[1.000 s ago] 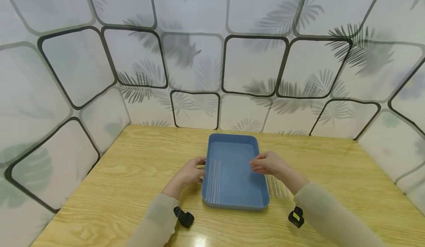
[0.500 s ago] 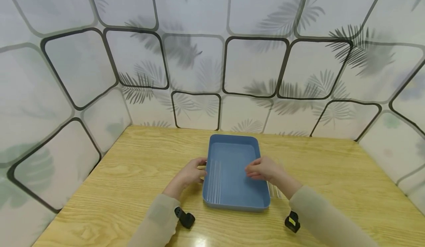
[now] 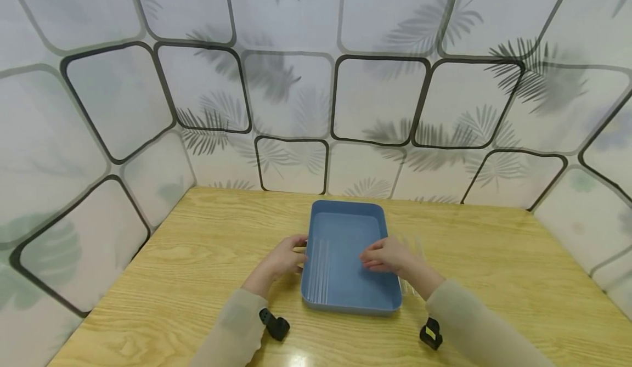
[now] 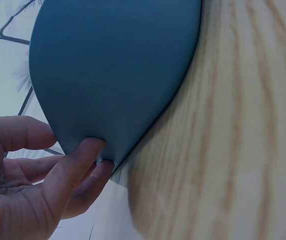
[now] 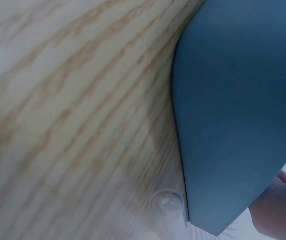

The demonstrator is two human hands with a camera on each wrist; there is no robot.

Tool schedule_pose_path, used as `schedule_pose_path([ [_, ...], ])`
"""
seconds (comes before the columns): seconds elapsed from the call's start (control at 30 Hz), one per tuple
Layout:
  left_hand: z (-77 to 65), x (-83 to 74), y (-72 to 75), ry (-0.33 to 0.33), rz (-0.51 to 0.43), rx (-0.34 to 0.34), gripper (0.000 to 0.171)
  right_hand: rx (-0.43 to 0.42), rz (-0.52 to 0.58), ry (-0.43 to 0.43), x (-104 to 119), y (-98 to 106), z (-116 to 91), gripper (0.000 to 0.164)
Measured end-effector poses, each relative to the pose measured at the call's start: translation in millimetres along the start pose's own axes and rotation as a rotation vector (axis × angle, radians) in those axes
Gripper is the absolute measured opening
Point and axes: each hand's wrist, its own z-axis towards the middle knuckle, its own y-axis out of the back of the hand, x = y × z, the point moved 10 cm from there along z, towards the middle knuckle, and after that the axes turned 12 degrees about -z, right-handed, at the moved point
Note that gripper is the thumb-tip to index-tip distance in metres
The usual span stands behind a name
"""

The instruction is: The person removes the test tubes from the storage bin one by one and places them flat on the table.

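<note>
Along the near side of the table [image 3: 237,219], two pale sleeves lay angled inward, a black wrist device [image 3: 278,327] under the left cuff and a matching unit [image 3: 431,334] under the right. Beyond them stood the blue tray [image 3: 351,308], flat on the wood, in the same place as a second earlier. Several clear tubes [image 3: 321,271] lay lengthwise inside it, near its left wall; their exact count could not be settled. Further clear tubes [image 3: 406,287] lay on the table just outside the right wall, partly hidden by the right forearm.

The left hand [image 3: 282,256] had not moved: its fingers were extended and touched the outside of the left wall. The right hand [image 3: 387,255] had shifted. A second earlier it was above the right rim; at inspection its fingertips were further in, over the tray floor. Its fingers were drawn together, but whether they held a tube could not be determined. In my judgement, the shift put the right hand's work inside the tray, with the left hand steadying it.

At the rear, the leaf-patterned wall covering [image 3: 291,92] met the table edge.
</note>
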Motion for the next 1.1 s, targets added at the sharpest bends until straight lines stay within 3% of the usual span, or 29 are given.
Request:
schedule_pose_path([
  [0.3,-2.1,-1.6,-1.2,0.000,0.007,0.002,0.054,-0.012,0.003,-0.016,0.8,-9.5,2.7,0.032],
  [0.63,-1.5,-2.2,-1.3,-0.010,-0.017,0.007,0.054,0.050,-0.009,0.013,3.4,-30.3,6.4,0.033],
  [1.1,-3.2,-2.4,-1.1,0.006,0.006,-0.014,0.053,0.071,0.049,-0.039,1.7,-44.8,9.7,0.034],
])
